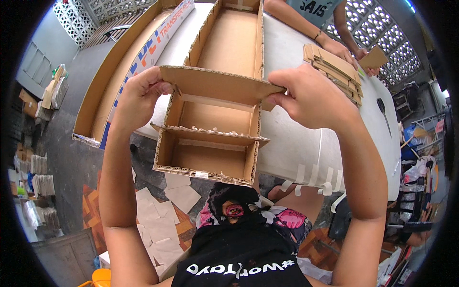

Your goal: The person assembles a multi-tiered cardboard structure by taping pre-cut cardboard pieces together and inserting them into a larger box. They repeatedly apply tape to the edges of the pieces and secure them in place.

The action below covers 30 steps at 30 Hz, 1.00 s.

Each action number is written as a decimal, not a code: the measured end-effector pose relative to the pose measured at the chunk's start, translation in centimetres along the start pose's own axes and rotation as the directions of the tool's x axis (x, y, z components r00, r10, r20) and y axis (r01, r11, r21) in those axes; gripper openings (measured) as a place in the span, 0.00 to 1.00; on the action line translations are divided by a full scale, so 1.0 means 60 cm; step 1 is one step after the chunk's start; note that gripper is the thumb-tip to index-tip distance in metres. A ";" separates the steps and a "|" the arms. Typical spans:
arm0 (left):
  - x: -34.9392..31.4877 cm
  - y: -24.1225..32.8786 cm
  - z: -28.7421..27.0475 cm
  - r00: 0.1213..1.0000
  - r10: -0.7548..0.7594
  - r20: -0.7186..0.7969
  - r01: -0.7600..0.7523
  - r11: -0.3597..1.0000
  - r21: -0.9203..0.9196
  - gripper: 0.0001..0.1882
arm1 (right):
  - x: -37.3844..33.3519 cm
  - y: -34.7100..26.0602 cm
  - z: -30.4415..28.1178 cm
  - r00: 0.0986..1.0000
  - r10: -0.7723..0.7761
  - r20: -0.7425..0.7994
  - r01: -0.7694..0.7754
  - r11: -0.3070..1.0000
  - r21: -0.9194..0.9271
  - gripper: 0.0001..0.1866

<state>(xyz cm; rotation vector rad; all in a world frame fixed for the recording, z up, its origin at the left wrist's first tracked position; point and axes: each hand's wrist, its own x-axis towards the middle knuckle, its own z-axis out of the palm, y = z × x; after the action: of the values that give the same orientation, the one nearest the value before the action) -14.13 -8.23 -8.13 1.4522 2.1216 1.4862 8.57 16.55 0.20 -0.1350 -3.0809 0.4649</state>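
Note:
A long open cardboard box (233, 40) reaches from the far side of the table to its near edge and juts out over my lap. One cardboard divider (210, 135) stands across it near the front, making a small compartment. Farther in, a second cardboard divider (217, 85) spans the box, its upper part above the walls and tilted. My left hand (143, 93) pinches this divider's left end between thumb and fingers. At the right end, my right hand (306, 93) grips it the same way. The divider's lower edge is hidden.
Left of it lies another long cardboard box (129, 71) with printed sides. Across the white table (296, 138), a co-worker's hands hold a cardboard piece (374, 58) beside stacked cardboard strips (334, 71). Scissors (384, 115) lie at right; tape strips (313, 177) hang from the near edge. Paper sheets (160, 225) cover floor.

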 end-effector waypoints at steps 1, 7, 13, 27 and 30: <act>0.002 0.006 0.001 1.000 -0.005 0.004 0.005 1.000 0.005 0.05 | 0.000 -0.001 0.002 1.000 0.006 -0.005 -0.006 1.000 0.005 0.06; 0.001 0.011 -0.001 1.000 -0.025 0.017 0.024 0.999 0.038 0.04 | -0.001 -0.005 0.014 1.000 0.020 -0.011 -0.020 1.000 0.004 0.05; 0.004 0.021 -0.001 0.998 -0.010 0.057 0.002 0.992 0.129 0.05 | -0.004 0.006 0.040 1.000 0.018 0.000 -0.018 0.999 -0.034 0.06; -0.004 -0.012 -0.001 0.997 -0.064 0.036 0.063 0.998 0.014 0.06 | 0.054 -0.069 0.031 0.973 -0.141 -0.184 0.086 0.956 -0.282 0.25; -0.006 -0.003 -0.003 0.994 -0.098 0.043 0.101 0.991 -0.090 0.10 | 0.070 -0.071 0.042 0.999 -0.029 -0.041 0.010 0.915 -0.404 0.43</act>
<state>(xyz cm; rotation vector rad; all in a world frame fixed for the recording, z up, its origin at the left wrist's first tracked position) -14.16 -8.61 -8.34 1.3130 2.0430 1.4868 3.93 12.11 -0.93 -0.1177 -3.0809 -0.1832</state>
